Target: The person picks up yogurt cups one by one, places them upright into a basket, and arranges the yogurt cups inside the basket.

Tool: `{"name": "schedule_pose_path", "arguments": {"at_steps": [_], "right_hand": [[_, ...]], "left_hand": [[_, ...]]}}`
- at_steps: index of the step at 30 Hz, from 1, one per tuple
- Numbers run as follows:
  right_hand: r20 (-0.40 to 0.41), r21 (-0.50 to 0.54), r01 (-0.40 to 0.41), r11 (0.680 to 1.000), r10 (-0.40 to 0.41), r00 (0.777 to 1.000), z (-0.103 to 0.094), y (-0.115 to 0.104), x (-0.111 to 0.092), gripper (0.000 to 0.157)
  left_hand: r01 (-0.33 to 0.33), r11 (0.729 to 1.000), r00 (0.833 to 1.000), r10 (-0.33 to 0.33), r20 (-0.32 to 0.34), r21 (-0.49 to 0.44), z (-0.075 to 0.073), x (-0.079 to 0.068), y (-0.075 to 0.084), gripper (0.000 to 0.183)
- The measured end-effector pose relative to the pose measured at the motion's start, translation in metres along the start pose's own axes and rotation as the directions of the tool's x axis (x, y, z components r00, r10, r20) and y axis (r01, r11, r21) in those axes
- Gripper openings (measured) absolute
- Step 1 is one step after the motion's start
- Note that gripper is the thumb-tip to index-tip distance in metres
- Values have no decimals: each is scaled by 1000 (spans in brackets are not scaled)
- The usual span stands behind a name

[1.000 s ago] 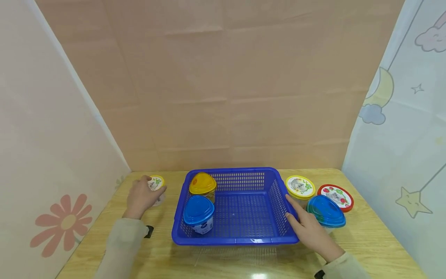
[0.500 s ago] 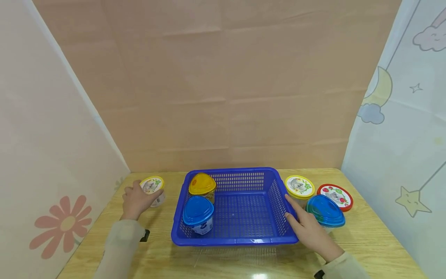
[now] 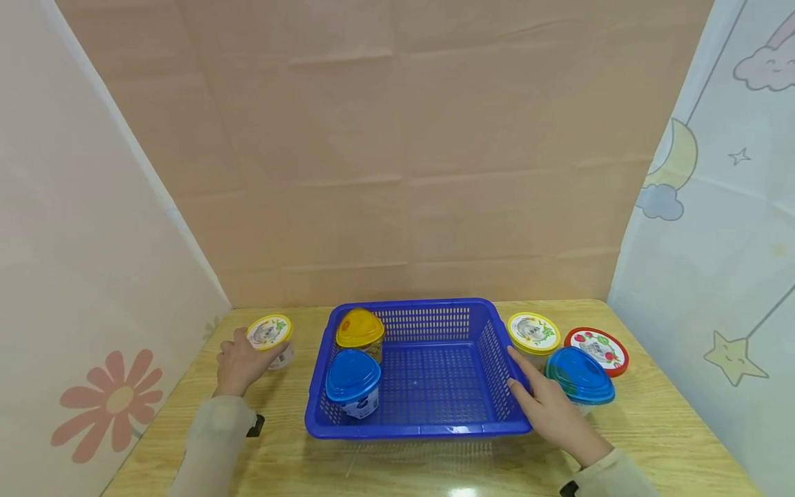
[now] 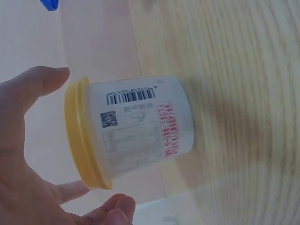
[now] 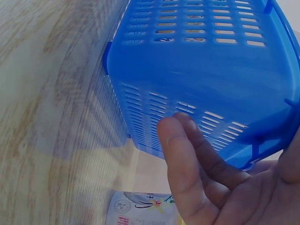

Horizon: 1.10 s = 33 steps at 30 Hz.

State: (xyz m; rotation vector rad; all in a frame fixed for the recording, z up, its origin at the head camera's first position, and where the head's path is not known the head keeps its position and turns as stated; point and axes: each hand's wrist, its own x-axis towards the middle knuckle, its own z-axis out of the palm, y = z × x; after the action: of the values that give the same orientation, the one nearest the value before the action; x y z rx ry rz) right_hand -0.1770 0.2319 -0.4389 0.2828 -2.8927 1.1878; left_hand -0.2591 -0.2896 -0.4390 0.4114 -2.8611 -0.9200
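Observation:
A clear tub with a yellow-rimmed lid (image 3: 270,333) stands upright on the table, left of the basket. My left hand (image 3: 241,362) is spread beside it, thumb and fingers apart around the lid's side. In the left wrist view, a gap shows between the thumb and the yellow lid (image 4: 80,133), with the fingertips right by its other edge. My right hand (image 3: 553,411) grips the right rim of the blue basket (image 3: 419,431), with some fingers against the outer wall. Inside the basket's left side sit a yellow-lidded tub (image 3: 360,328) and a blue-lidded tub (image 3: 353,379).
Right of the basket stand another tub with a yellow-rimmed lid (image 3: 534,333), a red-rimmed one (image 3: 597,351) and a blue-lidded one (image 3: 580,376). They crowd close to my right hand. Wall sheets border the wooden table (image 3: 671,442) at the back and both sides.
My left hand has drawn back to the left from over the tub's lid, and more of the lid now shows. The tub, the basket and my right hand keep their places.

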Motion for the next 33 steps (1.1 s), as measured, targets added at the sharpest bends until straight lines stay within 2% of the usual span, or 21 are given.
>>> {"name": "schedule_pose_path", "arguments": {"at_steps": [14,24,33], "right_hand": [[11,9,-2,1000,2,1000,0,1,-1,59],[-4,4,17,1000,-17,1000,1,2,0,58],[-16,3,21,1000,-21,1000,2,3,1,57]], "left_hand": [[13,1000,1000,-13,15,-18,4,6,-8,117],[10,994,1000,-8,27,-105,8,12,-21,118],[-22,990,1000,23,9,-140,10,14,-23,114]]}}
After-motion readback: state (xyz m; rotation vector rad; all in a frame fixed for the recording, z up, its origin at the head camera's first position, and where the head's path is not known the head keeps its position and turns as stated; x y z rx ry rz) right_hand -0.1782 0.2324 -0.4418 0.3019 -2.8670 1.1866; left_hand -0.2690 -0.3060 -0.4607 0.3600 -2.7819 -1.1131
